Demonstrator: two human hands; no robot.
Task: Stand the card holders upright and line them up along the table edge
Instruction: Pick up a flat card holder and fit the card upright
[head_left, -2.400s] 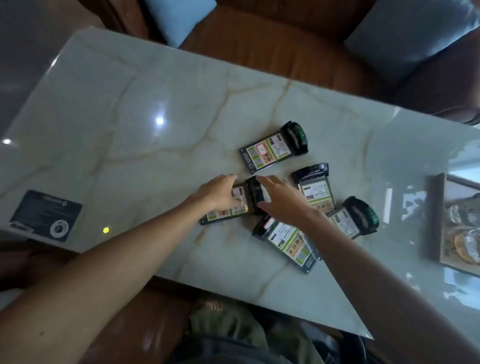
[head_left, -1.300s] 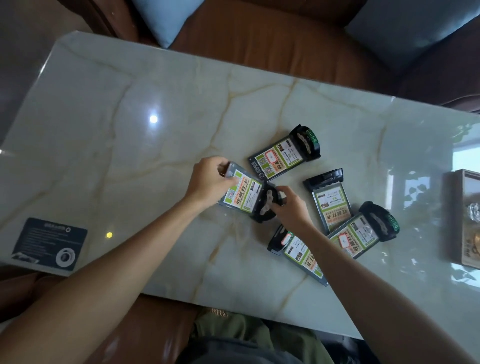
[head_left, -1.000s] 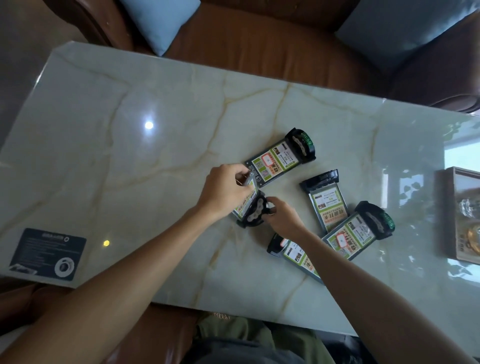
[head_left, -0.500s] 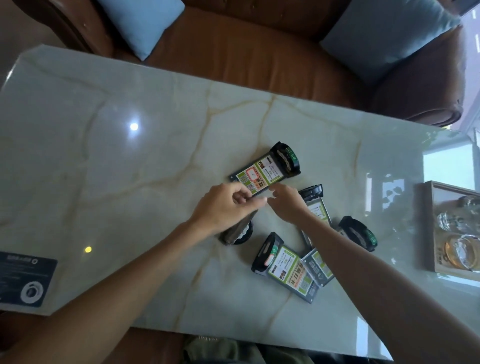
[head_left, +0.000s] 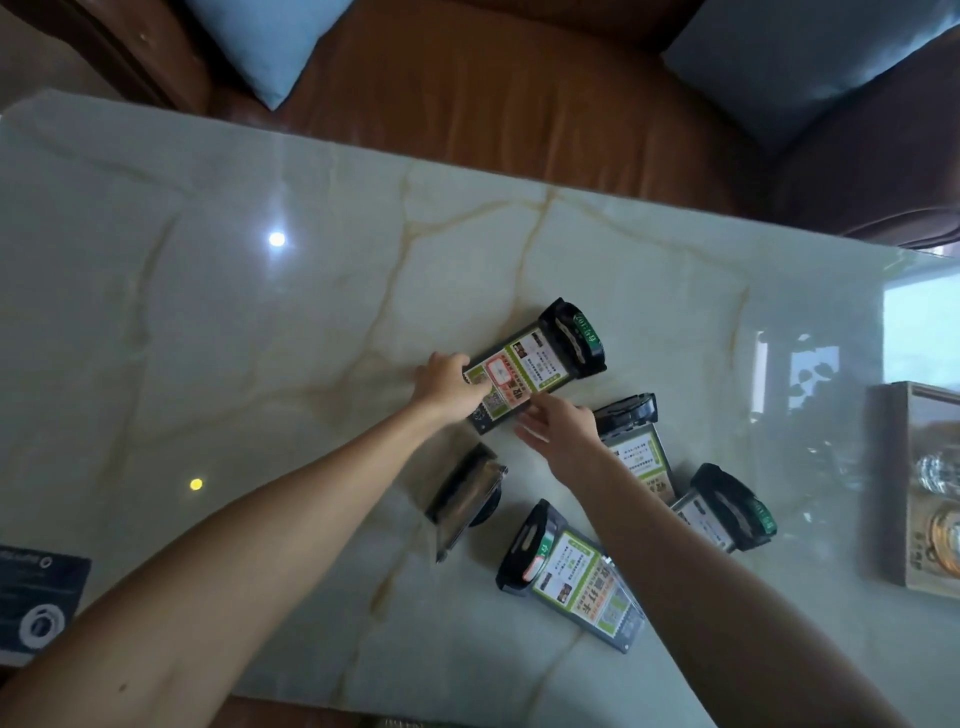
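Note:
Several black card holders with green printed cards are on the marble table (head_left: 208, 322). One holder (head_left: 465, 493) stands upright, seen edge-on from above, near the table's middle. The far holder (head_left: 540, 364) lies flat; my left hand (head_left: 447, 387) grips its card end. My right hand (head_left: 558, 431) hovers just beside that holder's near edge with fingers apart. Three more holders lie flat: one (head_left: 636, 452) partly under my right wrist, one (head_left: 727, 512) to the right, one (head_left: 571, 574) nearest me.
A dark leaflet (head_left: 36, 597) lies at the table's near left corner. A wooden tray (head_left: 914, 488) with glassware sits at the right edge. A brown sofa (head_left: 493, 88) with blue cushions runs behind the far table edge.
Both hands let go of the holder they had tipped up; it now stands upright alone. My left hand has moved onto the far flat holder, and my right hand has followed beside it.

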